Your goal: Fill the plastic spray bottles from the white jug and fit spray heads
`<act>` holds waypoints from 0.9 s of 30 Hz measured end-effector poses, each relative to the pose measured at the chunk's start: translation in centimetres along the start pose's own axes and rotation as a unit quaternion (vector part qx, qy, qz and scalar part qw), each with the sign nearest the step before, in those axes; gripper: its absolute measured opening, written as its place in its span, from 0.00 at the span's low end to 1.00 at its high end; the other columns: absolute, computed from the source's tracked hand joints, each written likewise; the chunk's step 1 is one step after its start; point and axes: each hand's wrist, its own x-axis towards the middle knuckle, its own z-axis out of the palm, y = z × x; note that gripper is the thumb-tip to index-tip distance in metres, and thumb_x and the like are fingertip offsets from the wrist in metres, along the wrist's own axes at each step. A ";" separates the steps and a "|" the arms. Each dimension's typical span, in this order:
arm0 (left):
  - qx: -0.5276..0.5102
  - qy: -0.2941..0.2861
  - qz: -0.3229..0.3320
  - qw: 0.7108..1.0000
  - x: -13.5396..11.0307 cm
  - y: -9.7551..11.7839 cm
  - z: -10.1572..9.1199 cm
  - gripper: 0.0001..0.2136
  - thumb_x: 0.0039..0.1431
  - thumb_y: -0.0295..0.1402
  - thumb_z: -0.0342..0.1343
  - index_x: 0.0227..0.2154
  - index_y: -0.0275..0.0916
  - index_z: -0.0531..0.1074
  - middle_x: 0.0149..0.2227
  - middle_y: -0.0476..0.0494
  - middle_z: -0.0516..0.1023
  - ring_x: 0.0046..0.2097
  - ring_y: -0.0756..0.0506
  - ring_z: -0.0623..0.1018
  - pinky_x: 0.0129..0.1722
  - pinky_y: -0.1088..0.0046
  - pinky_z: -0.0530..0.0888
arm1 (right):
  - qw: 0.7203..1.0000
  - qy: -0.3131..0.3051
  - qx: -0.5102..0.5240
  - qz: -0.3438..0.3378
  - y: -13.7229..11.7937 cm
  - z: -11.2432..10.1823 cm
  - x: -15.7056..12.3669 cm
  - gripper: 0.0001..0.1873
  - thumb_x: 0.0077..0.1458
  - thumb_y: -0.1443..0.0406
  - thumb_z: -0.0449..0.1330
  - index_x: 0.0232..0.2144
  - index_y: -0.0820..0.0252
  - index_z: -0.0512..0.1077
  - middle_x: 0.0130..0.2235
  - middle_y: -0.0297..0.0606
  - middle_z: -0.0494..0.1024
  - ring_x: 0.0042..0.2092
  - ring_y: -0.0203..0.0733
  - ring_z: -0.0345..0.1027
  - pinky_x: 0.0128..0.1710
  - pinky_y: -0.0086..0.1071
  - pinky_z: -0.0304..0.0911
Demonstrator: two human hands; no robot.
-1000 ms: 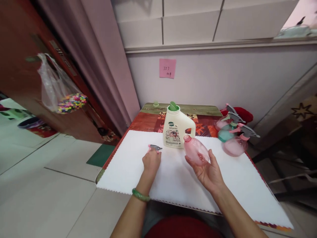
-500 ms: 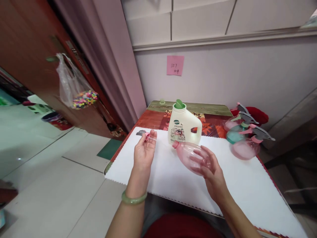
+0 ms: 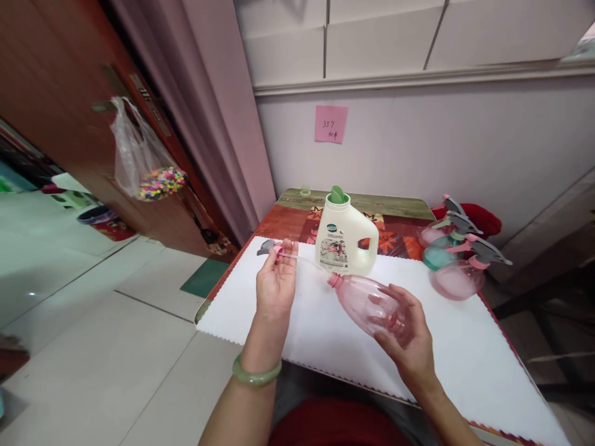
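My left hand [image 3: 276,282] is closed around a grey and pink spray head [image 3: 270,248], its thin tube pointing right toward the jug. My right hand [image 3: 404,328] grips an uncapped, clear pink bottle [image 3: 365,301], tilted with its open neck up and to the left. Both are held just above a white cloth [image 3: 465,359] spread over the table. Behind them stands a cream detergent jug [image 3: 344,238] with a green cap.
Three spray bottles [image 3: 453,260], pink and teal, lie clustered at the table's right side. A small green cap [image 3: 304,190] sits at the far edge. A plastic bag of coloured beads [image 3: 149,170] hangs from a door handle on the left. A pink note [image 3: 330,124] is stuck on the wall.
My left hand lifted the spray head off the cloth and turned it. My right hand tipped the pink bottle over so its neck points left and lowered it.
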 end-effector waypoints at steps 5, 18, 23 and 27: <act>0.029 -0.019 -0.080 0.996 -2.8 -1.8 0.0 0.11 0.71 0.24 0.48 0.36 0.34 0.76 0.37 0.39 0.83 0.43 0.46 0.85 0.56 0.62 0.79 | 1.000 0.007 0.011 -0.028 -0.3 2.0 -0.2 0.42 0.43 0.59 0.78 0.59 0.44 0.68 0.66 0.46 0.67 0.60 0.60 0.71 0.51 0.52 0.78; 0.132 -0.107 -0.130 0.977 -5.7 -3.2 -1.3 0.08 0.64 0.30 0.62 0.43 0.35 0.81 0.47 0.37 0.85 0.49 0.43 0.83 0.59 0.64 0.73 | 0.910 0.021 -0.208 -0.359 0.5 2.4 0.4 0.49 0.47 0.62 0.77 0.67 0.51 0.59 0.65 0.53 0.67 0.64 0.61 0.68 0.50 0.56 0.80; 0.137 -0.136 -0.080 0.978 -6.0 -4.0 -1.8 0.11 0.57 0.33 0.69 0.42 0.36 0.83 0.44 0.41 0.85 0.45 0.44 0.83 0.55 0.65 0.75 | 0.770 0.060 -0.360 -0.523 0.3 1.9 1.6 0.52 0.45 0.63 0.79 0.67 0.49 0.60 0.63 0.50 0.72 0.59 0.57 0.74 0.51 0.53 0.80; 0.132 -0.179 -0.047 0.974 -6.0 -4.6 -2.2 0.13 0.54 0.37 0.71 0.39 0.36 0.83 0.43 0.42 0.85 0.46 0.43 0.82 0.55 0.65 0.75 | 0.806 0.086 -0.340 -0.477 0.8 2.4 0.8 0.51 0.42 0.62 0.80 0.65 0.49 0.63 0.63 0.48 0.73 0.59 0.58 0.74 0.51 0.51 0.80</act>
